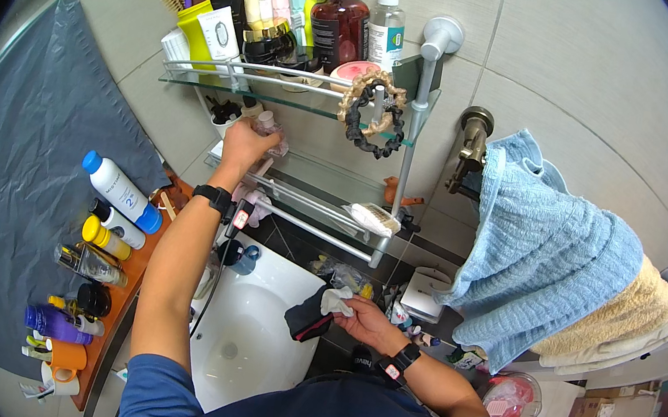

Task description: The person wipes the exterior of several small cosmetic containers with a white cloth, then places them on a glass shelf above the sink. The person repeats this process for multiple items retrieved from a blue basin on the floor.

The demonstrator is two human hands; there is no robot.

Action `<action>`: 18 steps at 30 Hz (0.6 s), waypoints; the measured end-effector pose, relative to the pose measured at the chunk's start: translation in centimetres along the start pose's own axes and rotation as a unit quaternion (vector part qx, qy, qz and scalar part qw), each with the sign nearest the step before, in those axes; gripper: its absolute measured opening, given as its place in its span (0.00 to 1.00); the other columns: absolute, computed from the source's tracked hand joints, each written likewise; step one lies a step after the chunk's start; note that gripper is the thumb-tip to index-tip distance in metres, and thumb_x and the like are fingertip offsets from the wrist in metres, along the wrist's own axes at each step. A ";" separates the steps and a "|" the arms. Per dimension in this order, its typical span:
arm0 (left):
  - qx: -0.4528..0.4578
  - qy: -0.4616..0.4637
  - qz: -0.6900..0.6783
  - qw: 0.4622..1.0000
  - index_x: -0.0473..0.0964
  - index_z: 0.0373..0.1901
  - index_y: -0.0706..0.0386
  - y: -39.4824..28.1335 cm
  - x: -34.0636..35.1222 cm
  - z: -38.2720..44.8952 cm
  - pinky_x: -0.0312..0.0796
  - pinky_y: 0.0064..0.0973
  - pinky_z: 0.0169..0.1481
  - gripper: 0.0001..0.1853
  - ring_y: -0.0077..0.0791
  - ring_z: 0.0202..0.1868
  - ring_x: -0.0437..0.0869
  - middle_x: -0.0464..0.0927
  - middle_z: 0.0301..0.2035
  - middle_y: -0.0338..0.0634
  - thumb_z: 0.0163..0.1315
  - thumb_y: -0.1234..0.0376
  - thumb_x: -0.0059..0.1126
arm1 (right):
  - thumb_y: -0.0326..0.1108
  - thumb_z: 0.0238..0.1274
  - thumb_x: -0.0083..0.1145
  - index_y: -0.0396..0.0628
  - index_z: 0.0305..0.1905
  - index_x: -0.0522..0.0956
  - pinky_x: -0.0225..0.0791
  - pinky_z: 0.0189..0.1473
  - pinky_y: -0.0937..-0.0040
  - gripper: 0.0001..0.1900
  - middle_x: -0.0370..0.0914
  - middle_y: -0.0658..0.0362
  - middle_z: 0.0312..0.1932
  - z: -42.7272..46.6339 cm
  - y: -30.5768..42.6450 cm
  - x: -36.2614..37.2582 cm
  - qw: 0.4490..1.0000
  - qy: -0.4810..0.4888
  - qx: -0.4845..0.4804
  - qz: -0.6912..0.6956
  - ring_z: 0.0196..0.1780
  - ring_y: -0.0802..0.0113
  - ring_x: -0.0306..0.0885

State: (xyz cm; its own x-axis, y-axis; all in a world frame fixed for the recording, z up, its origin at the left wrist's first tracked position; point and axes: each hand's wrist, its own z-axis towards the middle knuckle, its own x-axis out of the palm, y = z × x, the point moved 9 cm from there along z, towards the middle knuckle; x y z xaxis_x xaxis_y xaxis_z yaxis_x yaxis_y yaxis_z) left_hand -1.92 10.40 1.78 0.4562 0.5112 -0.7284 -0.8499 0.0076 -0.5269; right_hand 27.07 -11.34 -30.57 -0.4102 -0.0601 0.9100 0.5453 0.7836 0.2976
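My left hand [245, 145] reaches to the lower glass shelf and its fingers are closed around a small clear pinkish bottle [272, 131] with a white cap. Beside it stand another small bottle [252, 107] and a white cup [224, 118] with dark items in it. My right hand [364, 322] pinches a crumpled white cloth or tissue [336, 300] over the right rim of the white washbasin [255, 325]. A black pouch or cloth with a red edge [308, 314] lies just beside it, partly under the white piece.
The upper glass shelf [298, 99] is crowded with bottles, jars and brushes. A white brush [374, 219] rests on the lower rail. Blue [549, 256] and yellow [599, 307] towels hang at the right. Several bottles line the wooden ledge [125, 282] at the left.
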 end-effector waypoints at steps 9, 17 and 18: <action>-0.033 0.029 -0.039 0.998 0.82 0.25 0.68 0.9 0.4 -0.8 0.78 0.35 0.37 0.29 0.39 0.27 0.88 0.84 0.22 0.52 0.46 0.47 0.75 | 0.27 0.77 0.51 0.38 0.60 0.76 0.83 0.46 0.66 0.13 0.83 0.49 0.52 0.2 -0.3 0.0 1.000 0.011 0.009 -0.011 0.47 0.61 0.86; -0.017 -0.009 0.017 1.000 0.82 0.28 0.70 0.9 -1.6 -1.5 0.79 0.36 0.38 0.32 0.43 0.26 0.87 0.83 0.22 0.55 0.43 0.46 0.76 | 0.27 0.75 0.52 0.38 0.59 0.77 0.82 0.46 0.66 0.13 0.85 0.51 0.49 0.7 0.1 0.0 1.000 0.010 0.015 -0.026 0.45 0.63 0.86; -0.017 -0.015 0.010 1.000 0.82 0.29 0.70 1.1 -1.8 -1.8 0.79 0.36 0.38 0.32 0.44 0.27 0.87 0.83 0.23 0.55 0.43 0.46 0.76 | 0.27 0.76 0.52 0.38 0.58 0.77 0.82 0.46 0.66 0.13 0.85 0.51 0.49 0.8 0.3 0.0 0.999 0.008 0.014 -0.032 0.44 0.63 0.85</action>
State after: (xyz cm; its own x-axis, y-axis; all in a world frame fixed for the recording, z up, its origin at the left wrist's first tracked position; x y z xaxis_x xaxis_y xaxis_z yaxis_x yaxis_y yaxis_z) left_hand -3.20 7.95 1.70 0.4311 0.5365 -0.7255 -0.8486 -0.0322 -0.5280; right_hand 26.64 -10.67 -30.66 -0.4312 -0.1208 0.8941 0.4982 0.7943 0.3477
